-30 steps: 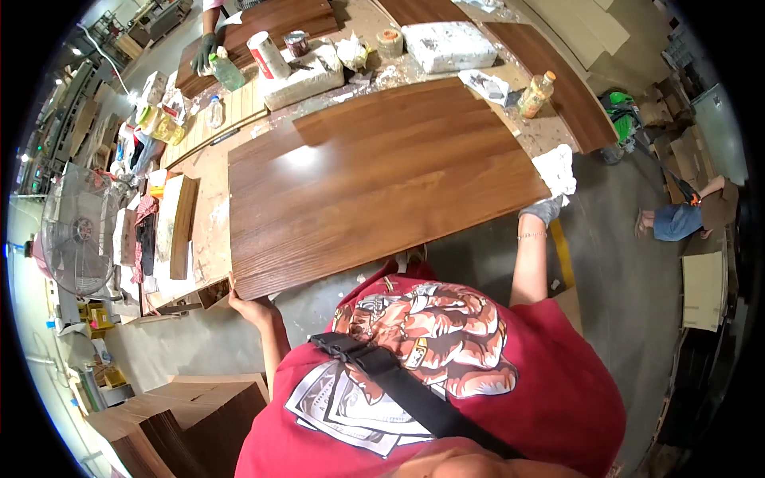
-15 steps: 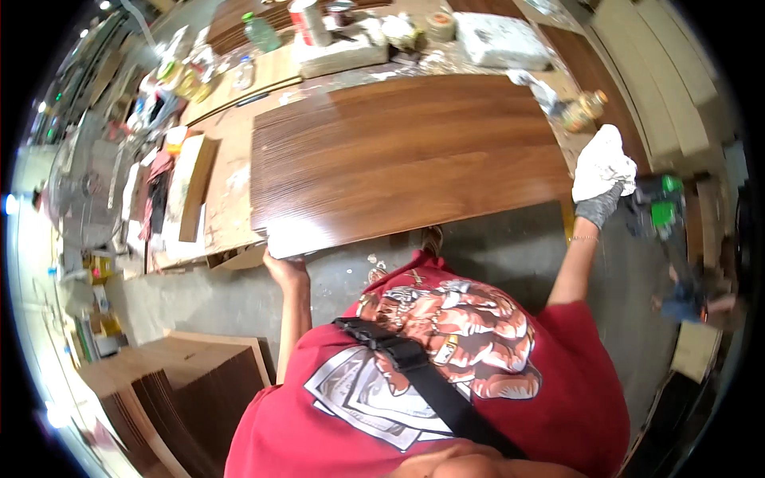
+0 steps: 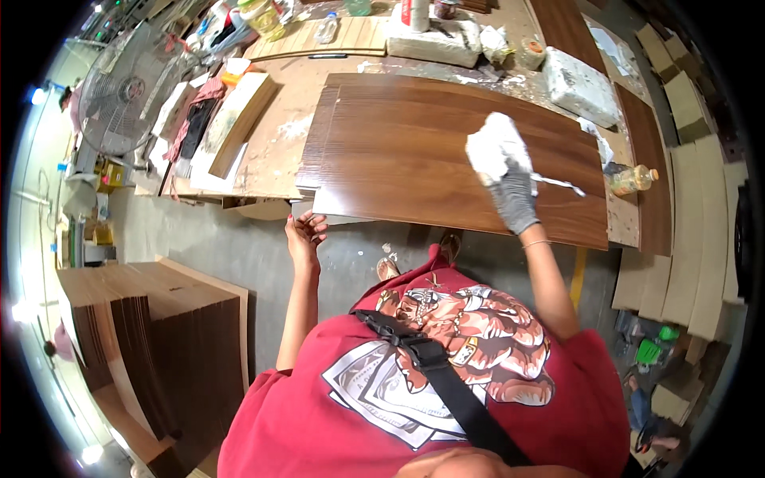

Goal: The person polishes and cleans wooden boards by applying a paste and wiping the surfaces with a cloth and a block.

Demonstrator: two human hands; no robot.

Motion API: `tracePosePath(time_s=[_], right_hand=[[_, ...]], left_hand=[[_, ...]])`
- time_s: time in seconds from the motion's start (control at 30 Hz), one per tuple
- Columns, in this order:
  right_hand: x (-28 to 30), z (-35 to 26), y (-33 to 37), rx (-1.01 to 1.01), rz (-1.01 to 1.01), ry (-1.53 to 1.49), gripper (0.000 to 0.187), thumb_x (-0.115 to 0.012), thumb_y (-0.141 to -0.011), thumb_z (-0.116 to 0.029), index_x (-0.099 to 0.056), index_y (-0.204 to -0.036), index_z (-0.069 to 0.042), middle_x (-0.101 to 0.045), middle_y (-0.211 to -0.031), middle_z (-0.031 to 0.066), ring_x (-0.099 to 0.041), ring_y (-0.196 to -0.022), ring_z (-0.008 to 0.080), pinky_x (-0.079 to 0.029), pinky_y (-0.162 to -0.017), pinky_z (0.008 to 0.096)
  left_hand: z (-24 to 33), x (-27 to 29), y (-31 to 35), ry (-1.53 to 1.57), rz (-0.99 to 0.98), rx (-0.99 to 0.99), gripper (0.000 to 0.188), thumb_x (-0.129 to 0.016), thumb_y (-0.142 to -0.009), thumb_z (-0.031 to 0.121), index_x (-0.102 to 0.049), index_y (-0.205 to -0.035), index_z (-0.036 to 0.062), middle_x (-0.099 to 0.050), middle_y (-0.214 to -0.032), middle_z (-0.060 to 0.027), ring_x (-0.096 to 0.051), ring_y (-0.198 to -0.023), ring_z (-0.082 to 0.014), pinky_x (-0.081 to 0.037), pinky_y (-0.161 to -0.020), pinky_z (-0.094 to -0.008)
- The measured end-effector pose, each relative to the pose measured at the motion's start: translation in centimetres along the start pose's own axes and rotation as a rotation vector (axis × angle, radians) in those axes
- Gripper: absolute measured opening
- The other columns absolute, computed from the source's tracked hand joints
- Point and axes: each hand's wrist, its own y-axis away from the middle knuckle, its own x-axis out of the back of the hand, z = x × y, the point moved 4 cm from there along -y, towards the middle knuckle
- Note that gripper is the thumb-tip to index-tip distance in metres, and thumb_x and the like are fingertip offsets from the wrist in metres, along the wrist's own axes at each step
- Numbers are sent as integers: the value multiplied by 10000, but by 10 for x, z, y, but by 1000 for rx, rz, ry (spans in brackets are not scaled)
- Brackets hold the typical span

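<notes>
A brown wood-grain panel lies on the workbench, its near edge overhanging the front. My right hand, in a grey glove, presses a bunched white cloth on the right half of the panel. A thin white strip trails from beside the glove across the wood. My bare left hand is just below the panel's near left corner, palm up with the fingers apart and holding nothing. Under that corner shows the edge of another panel. Right of the panel, a bottle of yellowish liquid lies on its side.
White-smeared blocks and a red-and-white can line the bench behind the panel. To the left are a wooden block, dark and pink rags and a fan. Stacked brown boards stand on the floor at lower left.
My right hand has moved left with the cloth, from beyond the panel's right end onto its surface. My left hand has let go of the panel corner and opened. The view has shifted.
</notes>
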Motion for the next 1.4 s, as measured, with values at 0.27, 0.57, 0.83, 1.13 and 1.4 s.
tracePosePath(time_s=[0.27,0.57,0.83,1.13,1.4], right_hand=[[-60,-180,-21,457,-343,-75,491,-528,-906,-367,-591,-1250,-23,-564,-1298,172,-471,-1264,321,-288,-1117,432],[-22,-153,-28,538,-276,-97,573,-702,-778,-346,-567,-1296,-140,-499,-1386,144,-421,-1322,307,-275,-1136,426],[-51,-171,-37,640,-375,-96,708,-614,-854,-318,-353,-1465,-74,-303,-1537,177,-298,-1419,332,-220,-1171,454],[-47,-85,-151,123,-231,194,558,-655,-764,-252,-538,-1300,-157,-431,-1426,153,-430,-1275,336,-371,-1020,450],[-67,-151,-87,423,114,138,440,-608,-792,-298,-597,-1192,-113,-464,-1395,159,-433,-1292,314,-392,-991,445]], left_hand=[[74,-62,62,-1053,78,-993,411,-450,-948,141,-543,-1346,95,-509,-1379,-117,-454,-1253,-280,-292,-1081,-420],[58,-121,68,-1256,-363,-963,372,-538,-925,159,-590,-1292,140,-546,-1353,-56,-397,-1368,-246,-134,-1168,-521],[87,-131,46,-1050,-195,-1098,227,-721,-758,150,-690,-978,105,-628,-1122,-72,-545,-1078,-290,-358,-1012,-447],[73,-40,34,-743,124,-852,148,-574,-943,151,-660,-1031,69,-609,-1072,-93,-478,-1072,-265,-342,-976,-375],[73,-58,22,-528,-7,-813,251,-459,-991,163,-666,-1091,62,-591,-1074,-81,-462,-1039,-227,-335,-969,-356]])
